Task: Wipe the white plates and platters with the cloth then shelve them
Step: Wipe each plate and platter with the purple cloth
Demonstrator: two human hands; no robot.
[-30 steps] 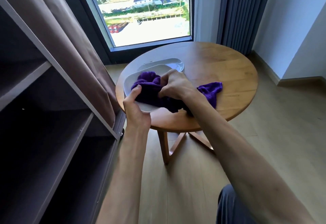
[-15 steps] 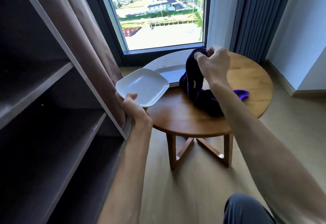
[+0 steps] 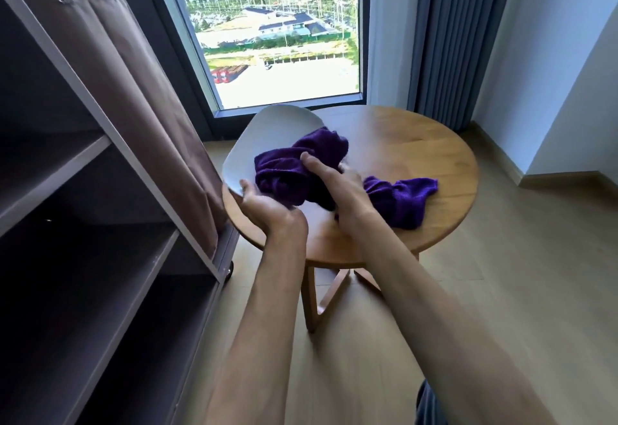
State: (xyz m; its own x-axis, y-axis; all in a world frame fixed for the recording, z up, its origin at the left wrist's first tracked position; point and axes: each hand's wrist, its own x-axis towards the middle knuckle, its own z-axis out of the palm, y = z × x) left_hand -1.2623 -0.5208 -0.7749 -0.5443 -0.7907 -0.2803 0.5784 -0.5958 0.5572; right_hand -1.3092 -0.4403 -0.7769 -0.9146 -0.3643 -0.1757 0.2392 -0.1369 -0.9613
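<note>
The open shelf unit [image 3: 100,224] stands at your left, beside the round counter [image 3: 418,143]. Your left hand [image 3: 267,207] grips the white plate [image 3: 267,137] by its near edge, tilted over the counter — your right hand [image 3: 337,184] clutches the purple cloth [image 3: 301,164] against it.
</note>
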